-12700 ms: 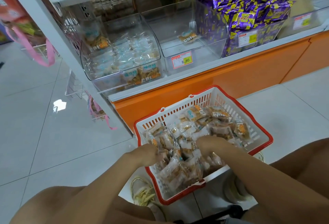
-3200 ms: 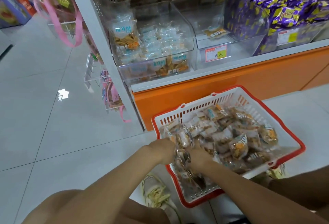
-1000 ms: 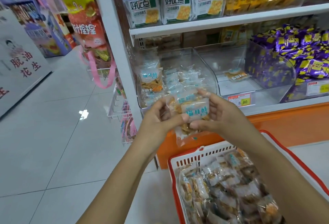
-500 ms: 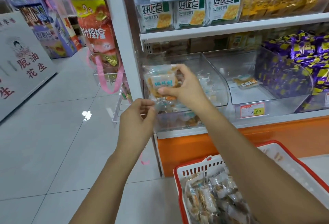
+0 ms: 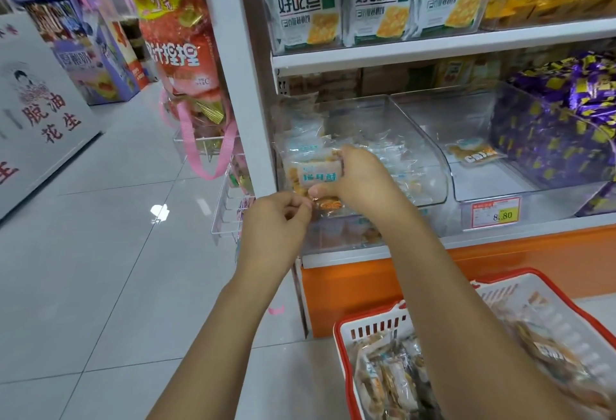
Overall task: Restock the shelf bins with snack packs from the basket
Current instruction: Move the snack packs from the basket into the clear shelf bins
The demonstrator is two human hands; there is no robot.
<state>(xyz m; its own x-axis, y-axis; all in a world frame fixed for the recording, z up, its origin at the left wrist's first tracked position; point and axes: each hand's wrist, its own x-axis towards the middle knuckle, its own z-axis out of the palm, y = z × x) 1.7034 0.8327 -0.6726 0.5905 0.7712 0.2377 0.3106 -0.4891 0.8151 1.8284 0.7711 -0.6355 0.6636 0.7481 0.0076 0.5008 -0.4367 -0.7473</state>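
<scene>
Fingers (image 5: 348, 154) of your right hand (image 5: 361, 183) curl over the top edge of one snack pack (image 5: 315, 177), thumb pressed below its blue label, so that hand is grasping it. Your left hand (image 5: 276, 223) is just below and to the left, fingertips (image 5: 301, 209) bunched and pinching the clear wrapper at the pack's lower corner. Pack is upright, label facing you, at the front left corner of the left bin (image 5: 413, 129) on the lower shelf; can't tell if it is inside the front wall or just in front of it. That clear bin has more packs (image 5: 390, 157) of the same kind lying in it. Middle bin (image 5: 490, 183) beside it holds a single pack (image 5: 475, 152) on its floor, price tag (image 5: 495, 215) reading 8.80 on its front. Purple packs (image 5: 573, 113) fill the bin to the right. Cracker boxes (image 5: 380, 9) stand on the shelf above. Basket (image 5: 376, 329), red rim and white slotted walls, sits on the floor tiles at lower right under your right forearm, with loose packs (image 5: 390, 383) heaped in it.
</scene>
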